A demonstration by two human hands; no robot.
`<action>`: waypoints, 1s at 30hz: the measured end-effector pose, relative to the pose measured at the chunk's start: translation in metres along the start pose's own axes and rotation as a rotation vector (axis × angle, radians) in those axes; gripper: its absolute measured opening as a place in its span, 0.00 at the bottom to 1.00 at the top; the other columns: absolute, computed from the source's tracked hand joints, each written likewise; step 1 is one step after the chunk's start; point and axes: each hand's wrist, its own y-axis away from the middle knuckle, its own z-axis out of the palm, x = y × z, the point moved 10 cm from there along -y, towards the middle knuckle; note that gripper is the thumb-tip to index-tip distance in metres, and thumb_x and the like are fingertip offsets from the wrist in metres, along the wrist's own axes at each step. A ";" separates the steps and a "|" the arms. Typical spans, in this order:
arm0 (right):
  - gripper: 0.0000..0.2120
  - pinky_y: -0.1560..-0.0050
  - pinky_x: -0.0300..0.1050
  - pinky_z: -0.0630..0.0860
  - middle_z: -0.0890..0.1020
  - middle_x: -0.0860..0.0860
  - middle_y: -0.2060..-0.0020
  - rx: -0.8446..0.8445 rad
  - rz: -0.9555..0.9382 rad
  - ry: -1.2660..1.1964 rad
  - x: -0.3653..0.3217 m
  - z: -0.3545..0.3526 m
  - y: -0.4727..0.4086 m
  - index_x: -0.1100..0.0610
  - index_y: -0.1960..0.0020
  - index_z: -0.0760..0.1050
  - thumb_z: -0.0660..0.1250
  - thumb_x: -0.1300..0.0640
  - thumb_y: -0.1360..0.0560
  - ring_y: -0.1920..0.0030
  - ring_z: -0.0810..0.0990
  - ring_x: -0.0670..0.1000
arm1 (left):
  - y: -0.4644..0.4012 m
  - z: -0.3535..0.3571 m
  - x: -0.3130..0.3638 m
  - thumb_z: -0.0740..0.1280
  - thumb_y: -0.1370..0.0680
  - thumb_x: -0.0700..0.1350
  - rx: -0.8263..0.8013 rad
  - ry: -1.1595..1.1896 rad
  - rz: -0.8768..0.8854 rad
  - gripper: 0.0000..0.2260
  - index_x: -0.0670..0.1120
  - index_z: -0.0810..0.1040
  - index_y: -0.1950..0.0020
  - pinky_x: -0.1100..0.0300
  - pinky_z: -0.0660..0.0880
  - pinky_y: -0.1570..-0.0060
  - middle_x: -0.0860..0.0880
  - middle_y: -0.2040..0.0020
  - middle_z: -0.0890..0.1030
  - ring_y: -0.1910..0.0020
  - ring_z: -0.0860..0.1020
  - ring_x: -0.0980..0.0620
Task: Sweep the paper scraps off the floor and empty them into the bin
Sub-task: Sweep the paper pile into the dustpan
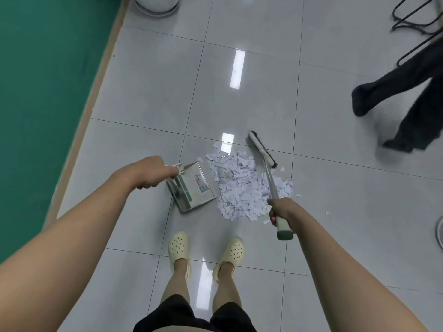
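Scraps [242, 185] piled on floor [148, 97] between hands. Left hand [149, 173] grips dustpan [191, 188]; right hand [282, 212] grips broom [262, 149]. Pan holds 0 scraps; bin unseen.

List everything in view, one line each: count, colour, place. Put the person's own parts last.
paper scraps: one pile plus strays, white, floor centre
dustpan: one, metal, left of pile, mouth beside it
broom: one, dark bristles, head on the pile's far right edge
floor: grey glossy tiles
wall: green, left
pot: one, white, top
other person's legs: dark trousers, right
clogs: two, cream
left hand: grips dustpan handle
right hand: grips broom handle
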 end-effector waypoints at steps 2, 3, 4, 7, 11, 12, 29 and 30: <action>0.14 0.76 0.39 0.71 0.72 0.54 0.73 -0.070 0.056 0.028 0.011 0.014 0.000 0.65 0.38 0.66 0.59 0.55 0.18 0.79 0.69 0.49 | -0.004 0.002 0.012 0.64 0.23 0.55 0.007 0.019 0.012 0.15 0.45 0.69 0.62 0.61 0.60 0.70 0.48 0.74 0.69 0.74 0.63 0.49; 0.14 0.76 0.40 0.71 0.72 0.54 0.73 -0.097 0.082 0.056 0.018 0.022 0.000 0.64 0.37 0.65 0.58 0.55 0.18 0.78 0.69 0.49 | -0.006 0.004 0.019 0.64 0.24 0.54 0.006 0.026 0.018 0.15 0.45 0.69 0.62 0.61 0.61 0.71 0.47 0.73 0.70 0.74 0.63 0.49; 0.15 0.75 0.40 0.72 0.72 0.54 0.73 -0.116 0.107 0.087 0.027 0.030 0.001 0.64 0.36 0.64 0.57 0.56 0.18 0.78 0.69 0.49 | -0.007 0.007 0.027 0.64 0.24 0.54 0.005 0.031 0.025 0.14 0.45 0.70 0.63 0.61 0.61 0.71 0.46 0.73 0.70 0.74 0.64 0.48; 0.15 0.74 0.41 0.73 0.72 0.53 0.74 -0.161 0.158 0.150 0.053 0.049 0.011 0.64 0.35 0.63 0.56 0.58 0.19 0.78 0.70 0.50 | -0.010 0.018 0.046 0.65 0.24 0.55 0.006 0.032 0.043 0.16 0.46 0.69 0.65 0.61 0.61 0.71 0.46 0.71 0.70 0.75 0.64 0.48; 0.11 0.72 0.41 0.72 0.71 0.53 0.77 -0.229 0.216 0.206 0.084 0.067 0.042 0.64 0.43 0.68 0.56 0.57 0.20 0.79 0.69 0.50 | -0.005 0.030 0.053 0.65 0.22 0.55 0.027 -0.012 0.054 0.18 0.45 0.68 0.65 0.62 0.60 0.72 0.48 0.72 0.70 0.75 0.65 0.49; 0.11 0.72 0.41 0.72 0.70 0.53 0.77 -0.247 0.222 0.209 0.089 0.071 0.049 0.64 0.43 0.69 0.56 0.57 0.20 0.79 0.68 0.51 | -0.003 0.033 0.053 0.64 0.21 0.55 0.031 -0.017 0.057 0.18 0.45 0.68 0.65 0.61 0.61 0.72 0.48 0.71 0.70 0.74 0.65 0.49; 0.22 0.76 0.35 0.60 0.67 0.54 0.73 -0.099 0.175 -0.088 0.135 0.005 0.133 0.57 0.62 0.63 0.67 0.42 0.23 0.77 0.61 0.49 | 0.018 0.031 0.025 0.64 0.20 0.55 -0.035 -0.145 0.150 0.14 0.46 0.75 0.58 0.58 0.63 0.69 0.48 0.63 0.74 0.69 0.69 0.53; 0.21 0.76 0.35 0.60 0.67 0.54 0.74 -0.080 0.161 -0.089 0.139 -0.001 0.136 0.58 0.60 0.64 0.67 0.43 0.23 0.78 0.61 0.49 | 0.025 0.035 0.029 0.65 0.20 0.54 -0.046 -0.183 0.178 0.12 0.48 0.73 0.59 0.58 0.63 0.68 0.50 0.62 0.74 0.67 0.69 0.54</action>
